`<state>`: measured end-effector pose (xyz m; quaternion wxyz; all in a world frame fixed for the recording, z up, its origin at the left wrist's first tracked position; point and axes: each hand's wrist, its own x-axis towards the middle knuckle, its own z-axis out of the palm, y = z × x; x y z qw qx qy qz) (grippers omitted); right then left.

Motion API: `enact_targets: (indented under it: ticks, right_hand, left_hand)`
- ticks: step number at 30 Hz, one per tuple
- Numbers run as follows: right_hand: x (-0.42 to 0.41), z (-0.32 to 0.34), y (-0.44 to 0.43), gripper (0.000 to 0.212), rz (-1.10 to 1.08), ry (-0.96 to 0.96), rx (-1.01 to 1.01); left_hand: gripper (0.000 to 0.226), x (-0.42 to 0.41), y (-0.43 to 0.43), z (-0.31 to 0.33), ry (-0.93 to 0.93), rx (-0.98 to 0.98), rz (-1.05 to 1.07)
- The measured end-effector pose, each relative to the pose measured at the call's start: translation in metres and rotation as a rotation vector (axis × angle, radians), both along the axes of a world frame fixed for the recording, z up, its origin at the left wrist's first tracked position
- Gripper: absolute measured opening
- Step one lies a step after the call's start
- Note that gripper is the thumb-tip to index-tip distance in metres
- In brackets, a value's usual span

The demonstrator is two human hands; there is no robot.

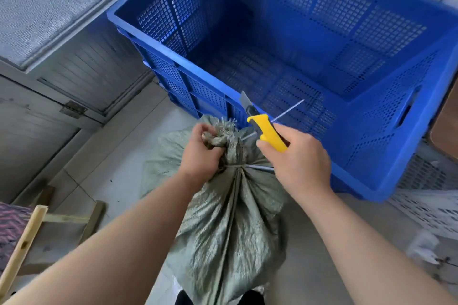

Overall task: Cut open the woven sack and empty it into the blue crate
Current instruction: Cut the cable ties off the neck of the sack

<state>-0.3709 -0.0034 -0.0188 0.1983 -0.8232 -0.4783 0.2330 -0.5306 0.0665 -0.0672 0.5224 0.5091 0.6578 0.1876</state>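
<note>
A grey-green woven sack [230,225] stands upright on the floor between my arms, its neck gathered and bound with a thin tie [234,166]. My left hand [200,151] grips the bunched top of the sack above the tie. My right hand [297,158] holds a yellow utility knife [266,131] with its blade [245,100] extended, pointing up and away, just right of the sack's neck. A loose white end of the tie [288,110] sticks out past the knife. The big blue perforated crate [386,176] sits right behind the sack, open and with nothing visible inside.
A grey metal door with a mesh window [62,7] is at left. A wooden frame [27,238] and patterned cloth [10,228] lie at the lower left. A white perforated crate [426,208] sits under the blue crate's right side.
</note>
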Motion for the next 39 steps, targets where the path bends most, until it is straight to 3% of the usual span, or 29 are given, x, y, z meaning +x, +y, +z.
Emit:
enact_targets:
  ticks: [5,9,16,22,26,28,31,34,39]
  right_hand:
    - [0.002,-0.015,-0.023,0.031,0.006,0.086,-0.056]
    - [0.006,-0.012,-0.034,0.023,-0.014,0.135,-0.075]
    - [0.003,-0.011,-0.061,0.024,0.021,0.166,-0.108]
    - [-0.001,-0.016,-0.083,0.025,0.014,0.180,-0.127]
    - [-0.001,-0.018,-0.091,0.022,-0.016,0.173,-0.130]
    - [-0.002,-0.019,-0.095,0.025,-0.016,0.172,-0.138]
    - [-0.003,-0.022,-0.101,0.030,-0.015,0.170,-0.179]
    - [-0.004,-0.025,-0.106,0.043,0.011,0.138,-0.208]
    - [-0.010,-0.024,-0.108,0.048,0.110,0.029,-0.230]
  left_hand:
    - [0.037,-0.009,-0.001,-0.002,-0.031,-0.038,0.004]
    - [0.019,-0.010,-0.009,0.004,-0.032,-0.078,-0.175]
    - [0.039,-0.021,-0.009,-0.005,0.156,0.068,-0.217]
    - [0.048,-0.019,-0.017,-0.004,0.024,-0.011,-0.197]
    - [0.033,-0.018,-0.028,0.002,0.054,-0.058,-0.352]
    - [0.031,-0.016,-0.032,0.003,0.163,-0.038,-0.477]
    - [0.049,-0.014,-0.033,-0.004,0.378,0.014,-0.641]
    - [0.059,-0.018,-0.031,-0.009,0.219,-0.046,-0.543]
    - [0.055,-0.021,-0.027,-0.004,0.050,-0.107,-0.340]
